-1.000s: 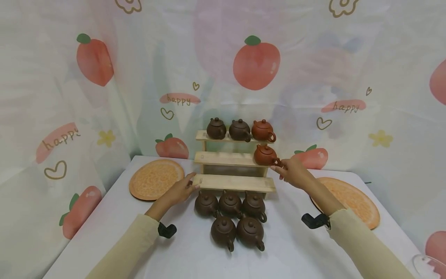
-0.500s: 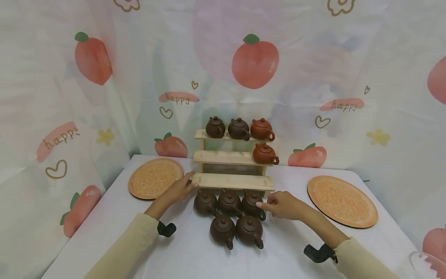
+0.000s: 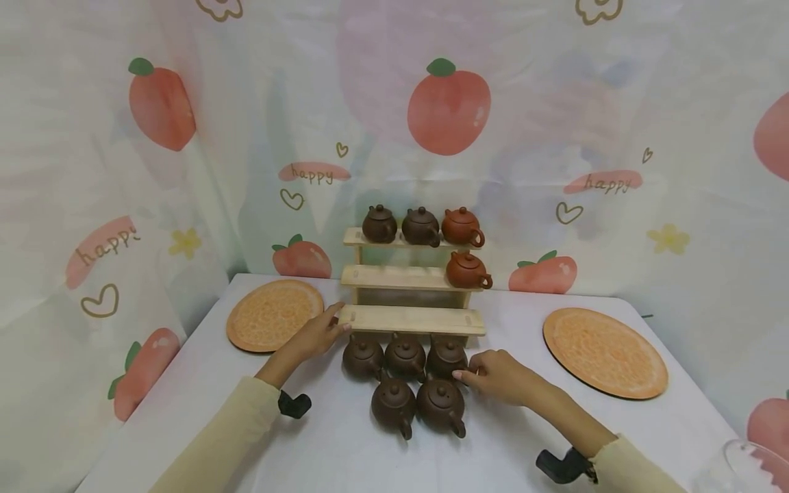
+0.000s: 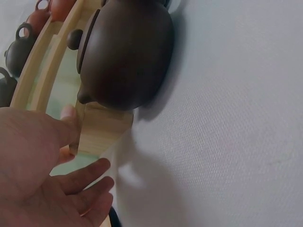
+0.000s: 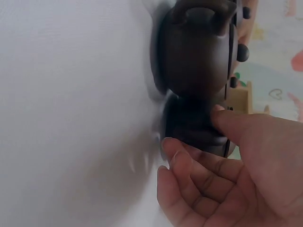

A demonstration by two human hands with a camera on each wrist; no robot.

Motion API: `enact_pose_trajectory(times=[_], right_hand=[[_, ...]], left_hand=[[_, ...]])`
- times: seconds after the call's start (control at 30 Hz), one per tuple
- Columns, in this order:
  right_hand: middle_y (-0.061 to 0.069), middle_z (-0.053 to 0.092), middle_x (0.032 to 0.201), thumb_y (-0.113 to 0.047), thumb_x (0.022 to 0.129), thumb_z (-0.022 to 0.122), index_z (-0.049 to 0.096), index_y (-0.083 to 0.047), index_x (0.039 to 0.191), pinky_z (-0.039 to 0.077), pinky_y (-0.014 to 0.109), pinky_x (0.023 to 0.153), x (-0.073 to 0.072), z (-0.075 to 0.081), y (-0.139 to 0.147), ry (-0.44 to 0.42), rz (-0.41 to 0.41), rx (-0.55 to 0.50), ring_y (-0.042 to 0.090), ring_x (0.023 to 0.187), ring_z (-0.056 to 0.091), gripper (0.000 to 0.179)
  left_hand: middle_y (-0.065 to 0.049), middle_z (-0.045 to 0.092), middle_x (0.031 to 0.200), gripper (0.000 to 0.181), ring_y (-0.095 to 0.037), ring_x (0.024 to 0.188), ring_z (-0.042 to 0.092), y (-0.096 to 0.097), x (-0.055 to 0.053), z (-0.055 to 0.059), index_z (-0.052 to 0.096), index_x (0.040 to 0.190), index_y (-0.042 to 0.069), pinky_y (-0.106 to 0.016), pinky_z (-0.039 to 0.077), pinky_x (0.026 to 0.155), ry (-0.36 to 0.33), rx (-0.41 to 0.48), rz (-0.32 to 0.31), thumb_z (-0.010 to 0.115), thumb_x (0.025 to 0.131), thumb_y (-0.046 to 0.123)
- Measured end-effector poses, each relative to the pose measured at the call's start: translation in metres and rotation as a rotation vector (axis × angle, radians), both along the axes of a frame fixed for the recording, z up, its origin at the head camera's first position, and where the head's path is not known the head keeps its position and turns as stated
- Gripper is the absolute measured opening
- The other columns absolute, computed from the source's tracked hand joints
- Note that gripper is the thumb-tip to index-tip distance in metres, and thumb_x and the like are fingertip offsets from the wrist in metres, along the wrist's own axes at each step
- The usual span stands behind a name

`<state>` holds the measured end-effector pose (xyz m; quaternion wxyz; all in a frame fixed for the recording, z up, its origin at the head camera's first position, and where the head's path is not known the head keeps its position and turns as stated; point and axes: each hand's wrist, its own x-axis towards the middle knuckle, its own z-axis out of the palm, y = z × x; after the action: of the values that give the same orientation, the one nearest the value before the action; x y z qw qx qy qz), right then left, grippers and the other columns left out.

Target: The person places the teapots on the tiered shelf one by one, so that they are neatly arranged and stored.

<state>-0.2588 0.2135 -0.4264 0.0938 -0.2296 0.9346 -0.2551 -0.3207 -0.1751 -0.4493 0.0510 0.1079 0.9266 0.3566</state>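
A three-step wooden display stand (image 3: 409, 320) stands at the middle. At its lowest step's left end, my left hand (image 3: 313, 337) pinches the board between thumb and index finger; its other fingers (image 4: 92, 182) extend loosely. In front of the stand, several dark brown teapots sit in two rows on the white cloth. My right hand (image 3: 504, 378) pinches the handle of the back row's right-hand brown teapot (image 3: 444, 357), thumb on one side and fingers curled on the other. A front-row teapot (image 5: 196, 61) partly covers that pot in the right wrist view.
Two dark teapots (image 3: 379, 224) and a reddish one (image 3: 461, 226) stand on the top step. Another reddish teapot (image 3: 466, 270) sits at the middle step's right end. Round orange mats lie left (image 3: 275, 315) and right (image 3: 604, 352). A clear container (image 3: 740, 465) shows at the lower right.
My right hand has let go of the reddish teapot on the middle step and come down to the brown teapot's handle. My left hand stays at the stand.
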Motion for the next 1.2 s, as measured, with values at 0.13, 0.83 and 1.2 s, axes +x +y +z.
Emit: enact_pose_trajectory(times=[0.13, 0.83, 1.2], right_hand=[[-0.007, 0.054, 0.064, -0.04, 0.104, 0.067, 0.067, -0.012, 0.08, 0.041, 0.027, 0.057, -0.001, -0.003, 0.003, 0.029, -0.013, 0.016, 0.009, 0.061, 0.049, 0.036], [-0.013, 0.042, 0.067, -0.024, 0.106, 0.065, 0.056, -0.015, 0.083, 0.038, 0.023, 0.059, 0.005, -0.023, 0.013, 0.192, 0.098, -0.01, 0.001, 0.062, 0.041, 0.026], [-0.014, 0.046, 0.064, -0.026, 0.108, 0.062, 0.057, -0.016, 0.084, 0.039, 0.023, 0.058, 0.009, -0.024, 0.019, 0.171, 0.084, -0.043, -0.001, 0.059, 0.042, 0.026]], left_hand=[[-0.031, 0.061, 0.141, 0.061, -0.046, 0.132, 0.059, 0.0, 0.0, 0.0, 0.03, 0.164, 0.002, -0.059, 0.048, 0.107, 0.007, -0.006, -0.004, 0.052, 0.113, 0.028], [-0.031, 0.06, 0.141, 0.062, -0.046, 0.133, 0.058, 0.002, -0.001, -0.001, 0.03, 0.164, 0.003, -0.059, 0.047, 0.107, 0.001, 0.006, -0.009, 0.052, 0.113, 0.03], [-0.032, 0.059, 0.142, 0.063, -0.046, 0.133, 0.058, 0.001, 0.0, 0.001, 0.029, 0.165, 0.002, -0.059, 0.048, 0.107, 0.001, 0.012, -0.015, 0.052, 0.113, 0.029]])
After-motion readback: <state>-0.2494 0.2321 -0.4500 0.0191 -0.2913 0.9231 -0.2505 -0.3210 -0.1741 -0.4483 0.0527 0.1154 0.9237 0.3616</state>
